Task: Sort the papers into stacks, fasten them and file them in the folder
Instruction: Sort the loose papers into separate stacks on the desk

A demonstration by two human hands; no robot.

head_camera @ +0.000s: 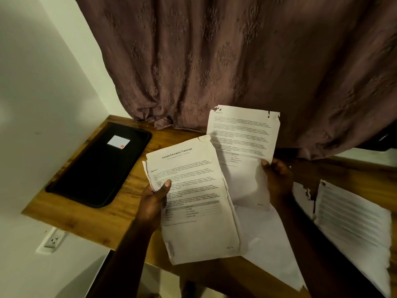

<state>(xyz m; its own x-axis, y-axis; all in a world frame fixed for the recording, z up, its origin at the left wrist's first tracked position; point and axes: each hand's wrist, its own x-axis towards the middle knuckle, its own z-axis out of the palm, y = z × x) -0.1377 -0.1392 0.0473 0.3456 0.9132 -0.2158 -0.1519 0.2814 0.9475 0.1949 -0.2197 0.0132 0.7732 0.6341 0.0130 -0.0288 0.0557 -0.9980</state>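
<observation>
Sorting | left hand (153, 196) pinches transcript page (193, 203), right hand (277, 181) grips second sheet (242, 134) | black folder (101, 166) on bench (133, 179) at ten o'clock, long axis seven-to-one | left hand nearer

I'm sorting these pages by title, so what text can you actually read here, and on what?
"Sample Education Transcript": heading of the left-hand sheet.
"Section 1": same sheet, near its left edge.
Right-hand sheet heading: blurred, perhaps "Section 3".
Body text, folder label, papers on the desk: too small or blurred.
</observation>
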